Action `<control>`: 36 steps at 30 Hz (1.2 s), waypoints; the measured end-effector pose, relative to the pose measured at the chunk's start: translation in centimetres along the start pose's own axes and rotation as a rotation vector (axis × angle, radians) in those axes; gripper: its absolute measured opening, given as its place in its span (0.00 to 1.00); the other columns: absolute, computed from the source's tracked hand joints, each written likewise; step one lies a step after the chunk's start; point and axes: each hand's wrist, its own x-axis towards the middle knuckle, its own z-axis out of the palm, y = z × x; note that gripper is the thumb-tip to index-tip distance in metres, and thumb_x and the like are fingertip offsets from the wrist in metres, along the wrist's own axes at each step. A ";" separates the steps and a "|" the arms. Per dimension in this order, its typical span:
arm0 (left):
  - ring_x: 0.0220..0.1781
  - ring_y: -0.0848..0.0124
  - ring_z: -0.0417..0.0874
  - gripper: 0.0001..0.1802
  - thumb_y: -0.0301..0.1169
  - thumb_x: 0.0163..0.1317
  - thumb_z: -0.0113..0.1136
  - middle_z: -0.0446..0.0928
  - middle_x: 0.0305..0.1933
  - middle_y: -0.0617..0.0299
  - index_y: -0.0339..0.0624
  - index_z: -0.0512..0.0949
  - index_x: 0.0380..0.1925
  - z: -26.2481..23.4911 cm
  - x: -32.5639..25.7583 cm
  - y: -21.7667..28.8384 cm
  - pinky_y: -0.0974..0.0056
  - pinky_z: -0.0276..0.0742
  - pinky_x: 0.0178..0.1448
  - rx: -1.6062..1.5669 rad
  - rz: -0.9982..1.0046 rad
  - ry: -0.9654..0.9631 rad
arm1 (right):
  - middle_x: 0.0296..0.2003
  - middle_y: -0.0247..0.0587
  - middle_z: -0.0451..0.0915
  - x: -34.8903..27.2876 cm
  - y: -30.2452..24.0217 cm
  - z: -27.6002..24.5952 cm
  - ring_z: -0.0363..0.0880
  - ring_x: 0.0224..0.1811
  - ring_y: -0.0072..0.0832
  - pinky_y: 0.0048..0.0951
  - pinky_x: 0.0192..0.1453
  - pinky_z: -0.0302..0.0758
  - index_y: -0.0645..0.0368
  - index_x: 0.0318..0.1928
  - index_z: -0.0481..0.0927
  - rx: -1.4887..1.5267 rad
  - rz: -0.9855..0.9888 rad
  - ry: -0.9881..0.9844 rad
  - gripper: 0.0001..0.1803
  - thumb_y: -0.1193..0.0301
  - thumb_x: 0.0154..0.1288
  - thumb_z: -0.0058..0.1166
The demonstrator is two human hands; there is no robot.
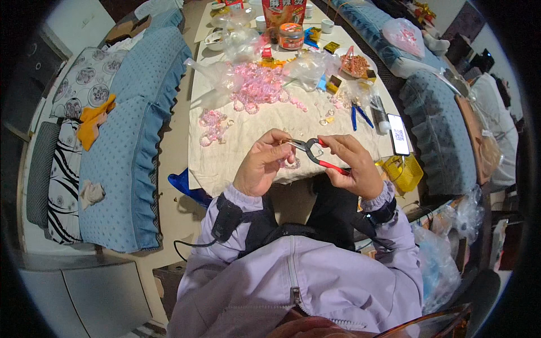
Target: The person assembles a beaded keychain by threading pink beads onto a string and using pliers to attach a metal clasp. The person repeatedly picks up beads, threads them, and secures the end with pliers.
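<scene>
My right hand [356, 169] is closed on the handles of red-handled pliers [332, 166]. The handles are somewhat spread, and the metal jaws reach left to the fingertips of my left hand [261, 162]. Those fingers pinch a beaded bracelet [292, 165], whose pale pink loop hangs below them. What exactly lies at the plier tips is too small to make out. Beyond my hands, a large pile of pink beaded bracelets [256, 84] lies on the cloth-covered table [225, 169]. A smaller cluster of bracelets [214, 125] sits nearer, at the left.
Blue-handled pliers [360, 115], a lit phone [398, 135] and a yellow basket [404, 173] are to the right. Plastic bags [315, 67], a lidded jar [291, 36] and a red packet [283, 12] stand farther back. Blue-covered sofas [127, 129] flank the table.
</scene>
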 end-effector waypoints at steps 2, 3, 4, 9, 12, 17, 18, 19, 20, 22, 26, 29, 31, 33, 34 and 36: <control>0.38 0.70 0.82 0.10 0.23 0.67 0.60 0.80 0.37 0.57 0.36 0.76 0.47 0.0 -0.1 -0.1 0.67 0.76 0.46 0.021 0.007 -0.004 | 0.51 0.53 0.79 0.0 0.2 -0.1 0.80 0.49 0.44 0.36 0.55 0.76 0.64 0.62 0.76 -0.011 -0.024 0.007 0.32 0.70 0.54 0.61; 0.38 0.69 0.82 0.09 0.23 0.67 0.60 0.81 0.37 0.57 0.36 0.76 0.47 0.0 -0.1 -0.1 0.66 0.76 0.46 0.038 0.014 -0.008 | 0.51 0.53 0.79 0.1 0.3 -0.1 0.80 0.49 0.44 0.36 0.55 0.76 0.63 0.63 0.76 -0.027 -0.053 0.023 0.32 0.69 0.54 0.62; 0.37 0.69 0.82 0.09 0.23 0.67 0.60 0.81 0.36 0.57 0.36 0.77 0.47 0.0 -0.1 -0.1 0.66 0.76 0.46 0.036 0.004 -0.005 | 0.51 0.54 0.79 0.1 0.3 -0.1 0.80 0.49 0.45 0.36 0.55 0.76 0.63 0.63 0.76 -0.036 -0.080 0.040 0.33 0.69 0.54 0.62; 0.37 0.69 0.82 0.09 0.24 0.67 0.60 0.81 0.36 0.57 0.36 0.77 0.46 0.0 -0.1 0.1 0.66 0.78 0.46 0.032 -0.030 -0.011 | 0.50 0.54 0.80 -0.1 0.4 -0.3 0.80 0.49 0.46 0.37 0.56 0.76 0.63 0.62 0.77 -0.053 -0.052 0.029 0.32 0.67 0.55 0.63; 0.36 0.69 0.82 0.09 0.23 0.66 0.60 0.80 0.36 0.57 0.35 0.77 0.46 0.1 0.0 -0.1 0.66 0.78 0.45 -0.005 -0.036 -0.006 | 0.50 0.53 0.80 -0.3 0.6 -0.3 0.81 0.48 0.46 0.37 0.54 0.77 0.63 0.62 0.77 -0.065 -0.058 0.040 0.31 0.67 0.56 0.63; 0.36 0.69 0.82 0.09 0.24 0.66 0.60 0.80 0.36 0.57 0.35 0.77 0.46 0.3 0.0 -0.3 0.65 0.78 0.45 0.002 -0.025 0.001 | 0.49 0.52 0.81 -0.5 0.9 -0.2 0.81 0.47 0.45 0.36 0.52 0.78 0.62 0.62 0.78 -0.056 -0.078 0.066 0.32 0.68 0.54 0.63; 0.36 0.69 0.82 0.09 0.24 0.66 0.60 0.80 0.36 0.57 0.35 0.77 0.46 0.4 -0.1 -0.3 0.65 0.78 0.45 0.011 -0.021 -0.002 | 0.49 0.51 0.81 -0.4 1.0 -0.2 0.81 0.47 0.44 0.36 0.52 0.79 0.61 0.62 0.78 -0.050 -0.085 0.074 0.33 0.70 0.52 0.64; 0.36 0.69 0.81 0.09 0.24 0.66 0.60 0.80 0.36 0.58 0.35 0.77 0.46 0.5 -0.1 -0.2 0.66 0.77 0.45 0.014 -0.023 0.007 | 0.48 0.50 0.81 -0.4 1.0 -0.1 0.81 0.47 0.43 0.36 0.52 0.79 0.60 0.61 0.78 -0.036 -0.089 0.082 0.34 0.71 0.49 0.64; 0.36 0.70 0.81 0.09 0.24 0.66 0.60 0.80 0.35 0.58 0.35 0.77 0.46 0.5 -0.2 -0.2 0.66 0.77 0.44 0.024 -0.022 0.012 | 0.48 0.50 0.81 -0.4 0.9 -0.1 0.81 0.47 0.43 0.36 0.52 0.79 0.60 0.61 0.78 -0.039 -0.086 0.084 0.34 0.71 0.49 0.64; 0.36 0.70 0.81 0.09 0.25 0.66 0.60 0.79 0.35 0.58 0.35 0.77 0.45 0.6 -0.1 0.0 0.66 0.76 0.44 0.044 -0.011 0.010 | 0.48 0.50 0.81 -0.3 0.8 0.0 0.81 0.47 0.43 0.35 0.52 0.79 0.60 0.61 0.78 -0.033 -0.075 0.090 0.34 0.72 0.49 0.64; 0.35 0.71 0.80 0.10 0.26 0.66 0.61 0.79 0.34 0.59 0.35 0.77 0.45 0.7 -0.4 0.0 0.67 0.75 0.43 0.047 -0.017 0.010 | 0.45 0.51 0.81 -0.3 0.7 0.1 0.82 0.43 0.43 0.34 0.50 0.78 0.61 0.61 0.78 0.003 -0.069 0.094 0.31 0.68 0.55 0.64; 0.36 0.71 0.80 0.10 0.26 0.67 0.60 0.79 0.34 0.59 0.35 0.77 0.46 0.4 -0.6 0.0 0.68 0.74 0.42 0.002 -0.063 -0.030 | 0.40 0.46 0.79 -0.7 1.0 -0.3 0.81 0.37 0.40 0.33 0.43 0.78 0.59 0.62 0.78 -0.053 -0.030 0.030 0.34 0.68 0.51 0.67; 0.34 0.71 0.79 0.10 0.27 0.68 0.60 0.78 0.33 0.59 0.35 0.77 0.46 0.3 -0.2 -0.2 0.68 0.73 0.41 -0.011 -0.078 -0.036 | 0.35 0.44 0.77 -0.4 1.6 -0.2 0.80 0.34 0.38 0.33 0.40 0.77 0.59 0.61 0.78 -0.067 -0.076 0.042 0.33 0.68 0.52 0.67; 0.32 0.71 0.76 0.12 0.30 0.68 0.60 0.77 0.31 0.59 0.35 0.76 0.48 0.3 0.0 -0.1 0.68 0.71 0.40 0.012 -0.069 0.003 | 0.32 0.43 0.75 -0.3 1.8 0.6 0.78 0.32 0.37 0.33 0.37 0.75 0.60 0.61 0.79 -0.002 -0.043 0.051 0.31 0.68 0.53 0.67; 0.33 0.72 0.77 0.13 0.30 0.69 0.60 0.78 0.31 0.59 0.36 0.75 0.50 0.4 0.1 0.0 0.68 0.71 0.40 0.102 -0.029 0.053 | 0.31 0.43 0.75 -0.3 1.8 1.2 0.77 0.31 0.36 0.32 0.37 0.75 0.61 0.60 0.79 0.069 0.002 0.061 0.30 0.69 0.54 0.66; 0.33 0.72 0.77 0.16 0.30 0.69 0.60 0.79 0.32 0.57 0.36 0.72 0.53 0.9 0.1 -0.1 0.68 0.72 0.40 0.274 0.055 0.144 | 0.28 0.43 0.73 -0.2 1.9 1.9 0.75 0.30 0.33 0.30 0.36 0.73 0.62 0.56 0.81 0.135 0.041 0.096 0.25 0.70 0.57 0.64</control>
